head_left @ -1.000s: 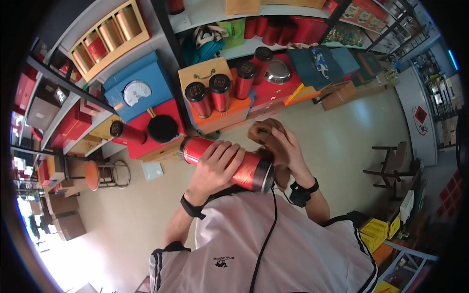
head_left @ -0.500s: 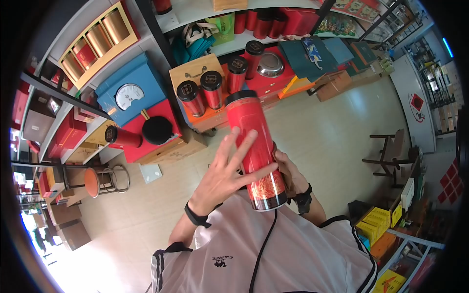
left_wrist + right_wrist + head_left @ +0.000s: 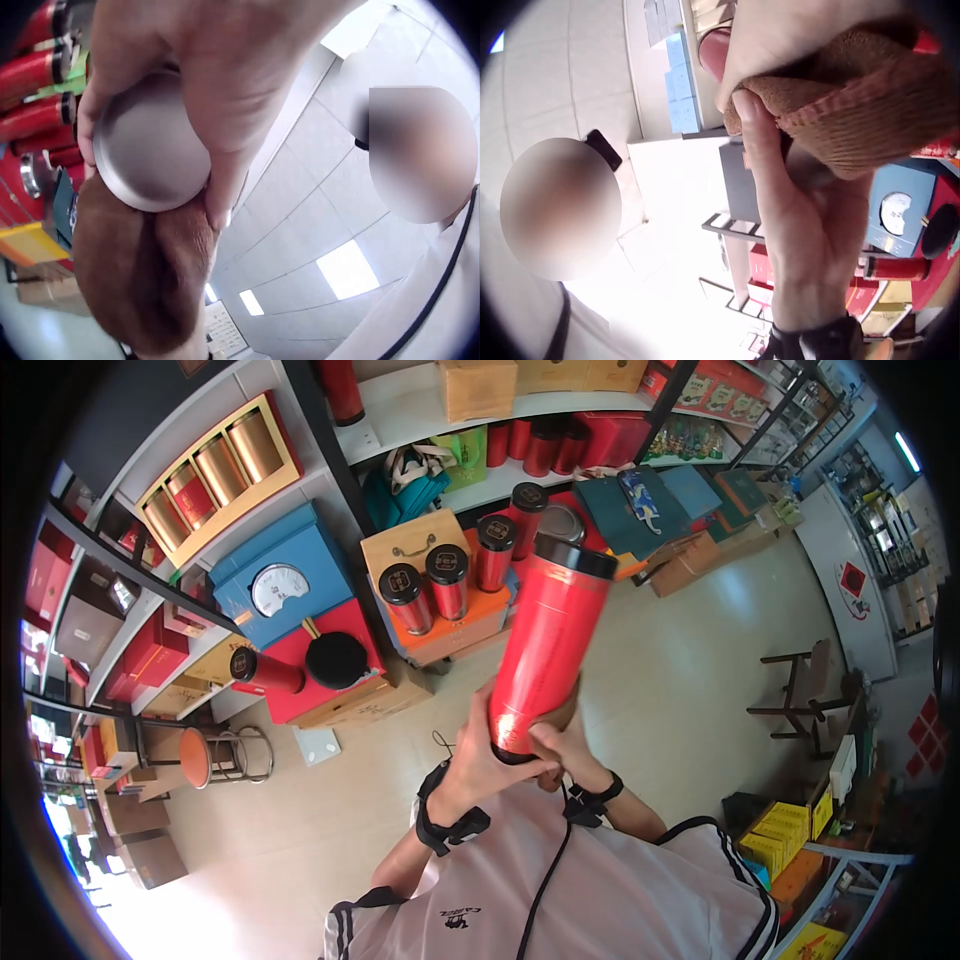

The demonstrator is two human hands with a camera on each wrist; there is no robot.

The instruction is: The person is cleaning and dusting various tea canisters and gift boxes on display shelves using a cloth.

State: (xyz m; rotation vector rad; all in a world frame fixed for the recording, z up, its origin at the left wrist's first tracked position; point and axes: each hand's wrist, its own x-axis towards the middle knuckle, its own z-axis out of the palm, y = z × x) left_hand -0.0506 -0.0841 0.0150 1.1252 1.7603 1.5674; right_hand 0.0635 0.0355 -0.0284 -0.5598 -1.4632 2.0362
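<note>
A tall red canister [image 3: 550, 630] with a black lid [image 3: 578, 557] stands tilted before my chest, lid end up and away. My left hand [image 3: 468, 765] grips it low down, fingers and thumb around the bottom end. In the left wrist view its bare metal base [image 3: 154, 142] shows between the fingers and thumb. My right hand [image 3: 568, 748] holds a folded brown cloth [image 3: 847, 112] against the canister's lower end. In the left wrist view the cloth lies right at the rim of the base, with part of the right hand hidden behind it.
Several similar red canisters stand on an orange box [image 3: 455, 635] ahead; another lies on its side beside a black round cushion-like object [image 3: 337, 660]. A blue box [image 3: 280, 575] and shelves of gift boxes are at left. A stool [image 3: 196, 756] and a wooden chair [image 3: 805, 685] stand on the floor.
The canister has swung from lying sideways to lid end up, and is held higher. My left hand has shifted from its middle to its bottom end. The cloth has followed to the base.
</note>
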